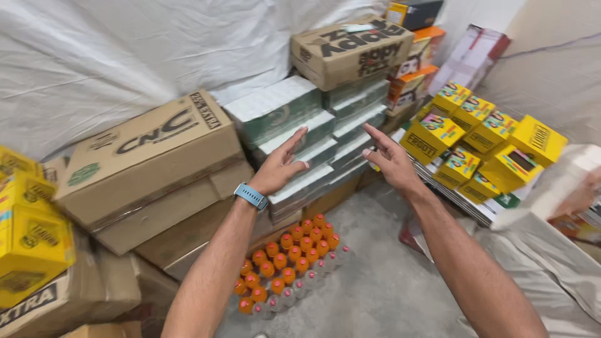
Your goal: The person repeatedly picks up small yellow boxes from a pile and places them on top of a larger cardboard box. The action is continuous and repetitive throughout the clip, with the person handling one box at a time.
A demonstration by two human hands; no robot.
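Both my arms reach forward toward a stack of flat green and white packs (294, 125). My left hand (283, 164), with a blue wristband, is open, fingers stretched, right in front of the stack's lower packs. My right hand (389, 158) is open too, fingers spread, near the stack's right corner. Neither hand holds anything. A brown cardboard box (350, 50) sits on top of the stack. Below my arms, a shrink-wrapped pack of small bottles with orange caps (288, 263) stands on the floor.
Large brown cartons (150, 169) are piled at the left, with yellow boxes (28, 231) at the far left. More yellow boxes (482, 144) stand at the right on a low pile. A white tarp (94, 56) hangs behind. Grey concrete floor (375, 288) lies below.
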